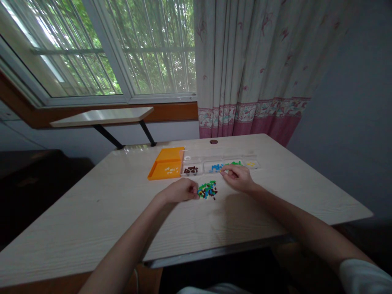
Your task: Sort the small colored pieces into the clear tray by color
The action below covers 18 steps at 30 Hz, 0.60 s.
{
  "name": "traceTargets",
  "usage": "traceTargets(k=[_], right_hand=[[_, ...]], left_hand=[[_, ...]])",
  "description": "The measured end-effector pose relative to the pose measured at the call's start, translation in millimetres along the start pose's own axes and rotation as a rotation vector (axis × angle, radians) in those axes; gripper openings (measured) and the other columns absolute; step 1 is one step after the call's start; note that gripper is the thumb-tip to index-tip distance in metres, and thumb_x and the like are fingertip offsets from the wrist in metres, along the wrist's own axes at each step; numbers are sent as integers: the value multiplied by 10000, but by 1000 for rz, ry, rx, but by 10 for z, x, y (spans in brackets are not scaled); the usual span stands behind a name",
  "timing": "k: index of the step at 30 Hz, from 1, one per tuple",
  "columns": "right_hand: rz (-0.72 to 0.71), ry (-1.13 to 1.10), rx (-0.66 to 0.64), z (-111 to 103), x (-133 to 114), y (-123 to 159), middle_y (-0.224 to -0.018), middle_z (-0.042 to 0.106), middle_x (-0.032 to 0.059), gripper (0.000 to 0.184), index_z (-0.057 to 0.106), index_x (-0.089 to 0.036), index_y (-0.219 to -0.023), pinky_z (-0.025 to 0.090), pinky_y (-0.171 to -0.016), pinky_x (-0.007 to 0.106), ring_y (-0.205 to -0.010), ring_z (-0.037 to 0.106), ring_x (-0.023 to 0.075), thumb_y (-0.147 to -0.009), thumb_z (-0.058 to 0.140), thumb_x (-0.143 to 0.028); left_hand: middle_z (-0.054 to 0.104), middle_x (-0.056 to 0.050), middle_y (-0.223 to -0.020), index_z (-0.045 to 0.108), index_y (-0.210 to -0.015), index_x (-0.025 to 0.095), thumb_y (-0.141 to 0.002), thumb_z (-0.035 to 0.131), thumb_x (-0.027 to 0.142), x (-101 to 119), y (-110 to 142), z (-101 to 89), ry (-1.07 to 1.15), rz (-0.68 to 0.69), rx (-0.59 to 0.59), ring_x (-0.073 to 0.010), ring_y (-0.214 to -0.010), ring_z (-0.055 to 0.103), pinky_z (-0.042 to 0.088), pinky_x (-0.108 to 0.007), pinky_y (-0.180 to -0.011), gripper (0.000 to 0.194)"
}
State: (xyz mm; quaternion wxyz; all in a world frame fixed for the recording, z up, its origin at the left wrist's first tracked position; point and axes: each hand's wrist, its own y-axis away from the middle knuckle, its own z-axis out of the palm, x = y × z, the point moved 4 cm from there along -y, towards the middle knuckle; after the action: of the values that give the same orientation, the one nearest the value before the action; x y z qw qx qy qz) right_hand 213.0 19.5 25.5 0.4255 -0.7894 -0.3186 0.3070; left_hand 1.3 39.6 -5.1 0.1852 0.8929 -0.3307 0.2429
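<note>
A small mixed pile of green, blue, brown and yellow pieces (pixel 208 189) lies on the table. My left hand (pixel 183 190) is at the pile's left edge, its fingers curled together; whatever they pinch is too small to make out. Over the front edge of a clear plastic tray (pixel 199 167) is my right hand (pixel 237 177), thumb and fingertips pressed together near the blue pieces (pixel 217 167). What it pinches, if anything, cannot be named. Green pieces (pixel 234 163) sit behind that hand, partly hidden. Brown pieces (pixel 191 170) and yellow pieces (pixel 251 164) occupy other compartments.
Left of the clear tray stands an open orange case (pixel 156 170) with several white pieces (pixel 170 170) in it. A raised shelf (pixel 102 116) on black supports is at the back left. The table (pixel 122 220) has a round hole (pixel 213 141) near its back edge.
</note>
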Motion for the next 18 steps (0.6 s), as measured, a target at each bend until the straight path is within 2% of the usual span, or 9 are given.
traceTargets(k=[7, 9, 11, 13, 15, 18], right_hand=[[-33, 14, 22, -11, -45, -24, -439, 459, -60, 135, 638, -170, -758, 363, -473, 150, -390, 405, 42, -787, 548, -266], [-43, 50, -10, -21, -42, -39, -422, 446, -61, 170, 643, -172, -745, 356, -483, 155, -390, 410, 45, -801, 530, -286], [-55, 102, -104, -39, -12, -71, -425, 459, -55, 198, 651, -176, -759, 345, -501, 167, -405, 431, 53, -814, 510, -303], [-33, 162, -255, -80, 71, -118, -476, 520, -36, 216, 654, -182, -818, 335, -520, 179, -443, 469, 67, -828, 485, -316], [60, 240, -409, -163, 229, -167, -547, 578, -17, 232, 646, -191, -875, 322, -526, 187, -483, 499, 82, -833, 464, -329], [272, 381, -588, -351, 568, -197, -589, 610, -3, 217, 641, -202, -880, 291, -505, 194, -503, 513, 101, -804, 482, -330]], left_hand=[[497, 31, -575, 584, -660, 129, -697, 556, 261, -13, 1, 1, -9, 22, -9, -73, -533, 407, 287, -168, -498, 139], [497, 32, -571, 589, -663, 126, -696, 544, 240, -13, 11, -8, -15, 29, -8, -72, -533, 412, 288, -166, -498, 127], [504, 30, -572, 596, -669, 124, -690, 530, 217, -13, 22, -23, -23, 30, 2, -72, -535, 419, 291, -164, -498, 116], [524, 26, -581, 609, -687, 124, -679, 515, 190, -19, 34, -37, -29, 21, 11, -73, -539, 431, 299, -164, -502, 115], [545, 20, -594, 621, -704, 126, -666, 497, 163, -31, 45, -49, -35, 16, 14, -76, -545, 446, 311, -166, -511, 135], [555, 15, -601, 623, -702, 124, -659, 469, 142, -44, 56, -64, -34, 22, 24, -76, -545, 452, 319, -170, -517, 161]])
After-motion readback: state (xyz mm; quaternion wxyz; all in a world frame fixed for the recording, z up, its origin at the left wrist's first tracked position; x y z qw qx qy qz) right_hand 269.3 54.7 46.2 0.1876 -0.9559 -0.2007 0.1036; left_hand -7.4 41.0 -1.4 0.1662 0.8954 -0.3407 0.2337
